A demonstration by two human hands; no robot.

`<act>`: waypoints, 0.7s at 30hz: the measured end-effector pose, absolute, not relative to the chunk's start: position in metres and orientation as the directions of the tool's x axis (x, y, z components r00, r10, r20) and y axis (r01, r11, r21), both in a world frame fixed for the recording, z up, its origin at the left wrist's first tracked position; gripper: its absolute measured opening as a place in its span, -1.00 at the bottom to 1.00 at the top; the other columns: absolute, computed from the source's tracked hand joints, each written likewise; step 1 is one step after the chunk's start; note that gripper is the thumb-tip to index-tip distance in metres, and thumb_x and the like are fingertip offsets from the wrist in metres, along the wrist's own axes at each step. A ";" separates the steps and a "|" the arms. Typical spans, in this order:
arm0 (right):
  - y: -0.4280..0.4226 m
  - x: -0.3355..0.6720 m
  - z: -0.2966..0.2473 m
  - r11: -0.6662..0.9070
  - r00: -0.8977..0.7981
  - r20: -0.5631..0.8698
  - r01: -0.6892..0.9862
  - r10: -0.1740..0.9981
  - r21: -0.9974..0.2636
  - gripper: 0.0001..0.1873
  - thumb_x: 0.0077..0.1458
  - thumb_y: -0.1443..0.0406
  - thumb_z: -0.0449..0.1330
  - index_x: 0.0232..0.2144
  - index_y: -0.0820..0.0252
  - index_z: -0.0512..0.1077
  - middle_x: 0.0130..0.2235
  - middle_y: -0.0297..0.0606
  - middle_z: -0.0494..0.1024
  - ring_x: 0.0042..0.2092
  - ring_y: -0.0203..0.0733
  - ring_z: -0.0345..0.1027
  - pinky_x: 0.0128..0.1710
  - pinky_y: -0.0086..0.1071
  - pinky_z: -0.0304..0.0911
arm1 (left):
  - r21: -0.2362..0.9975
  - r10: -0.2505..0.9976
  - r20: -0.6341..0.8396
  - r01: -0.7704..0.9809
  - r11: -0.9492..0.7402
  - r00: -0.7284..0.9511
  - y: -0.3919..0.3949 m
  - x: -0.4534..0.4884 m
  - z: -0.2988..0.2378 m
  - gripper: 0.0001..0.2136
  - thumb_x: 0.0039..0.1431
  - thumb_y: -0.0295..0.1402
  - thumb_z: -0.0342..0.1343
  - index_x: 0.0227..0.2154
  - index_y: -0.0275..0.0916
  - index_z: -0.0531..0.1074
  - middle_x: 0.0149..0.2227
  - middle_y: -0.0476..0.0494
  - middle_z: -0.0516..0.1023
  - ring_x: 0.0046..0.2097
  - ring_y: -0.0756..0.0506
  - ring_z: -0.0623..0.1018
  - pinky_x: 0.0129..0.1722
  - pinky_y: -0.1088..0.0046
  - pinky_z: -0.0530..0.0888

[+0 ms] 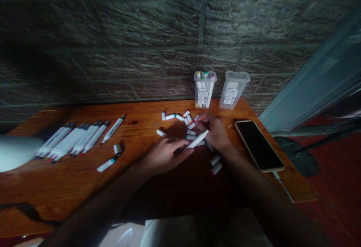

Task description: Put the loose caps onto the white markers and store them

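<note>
A white marker slants up to the right in my left hand, its body held between thumb and fingers. Just beyond it, my right hand has its fingertips closed on a small white marker cap with a reddish band. Loose white caps with coloured bands lie scattered under and around both hands. Two more caps rest nearer to me, below my right wrist. Another cap lies alone by my left fingers. The marker's lower end is hidden in my left hand.
Uncapped markers lie in a row at the left, near a single marker and two loose caps. Against the brick wall stand a clear box of markers and another clear box. A phone with a cable lies right.
</note>
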State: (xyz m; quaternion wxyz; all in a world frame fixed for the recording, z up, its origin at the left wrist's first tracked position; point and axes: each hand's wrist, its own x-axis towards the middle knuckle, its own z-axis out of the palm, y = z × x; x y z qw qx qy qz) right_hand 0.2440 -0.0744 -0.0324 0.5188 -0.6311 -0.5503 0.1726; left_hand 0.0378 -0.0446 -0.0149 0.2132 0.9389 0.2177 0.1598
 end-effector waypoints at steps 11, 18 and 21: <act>-0.074 0.242 -0.036 0.157 0.316 0.348 0.499 0.883 -0.852 -0.93 0.11 0.28 0.19 -0.33 0.13 0.46 -0.32 -0.27 0.62 -0.30 -0.19 0.51 -0.24 -0.32 0.34 | 0.460 0.472 0.211 0.339 -0.821 0.856 -0.045 0.038 -0.014 -0.74 0.34 -0.16 -0.01 -0.19 -0.19 0.51 -0.39 -0.03 0.55 -0.32 -0.04 0.52 -0.30 0.48 0.35; -0.074 0.242 -0.035 0.159 0.313 0.346 0.495 0.884 -0.854 -0.90 0.12 0.26 0.19 -0.34 0.15 0.47 -0.33 -0.27 0.61 -0.31 -0.20 0.50 -0.24 -0.34 0.33 | 0.469 0.478 0.178 0.353 -0.810 0.860 -0.045 0.038 -0.012 -0.73 0.36 -0.17 -0.03 -0.20 -0.19 0.51 -0.36 -0.03 0.57 -0.30 -0.04 0.52 -0.29 0.48 0.35; -0.074 0.241 -0.038 0.178 0.291 0.351 0.487 0.890 -0.855 -0.90 0.13 0.25 0.19 -0.33 0.15 0.47 -0.34 -0.28 0.61 -0.32 -0.20 0.49 -0.27 -0.34 0.33 | 0.464 0.478 0.196 0.348 -0.814 0.856 -0.045 0.037 -0.014 -0.73 0.35 -0.16 -0.01 -0.19 -0.19 0.50 -0.38 -0.03 0.56 -0.31 -0.04 0.52 -0.30 0.47 0.34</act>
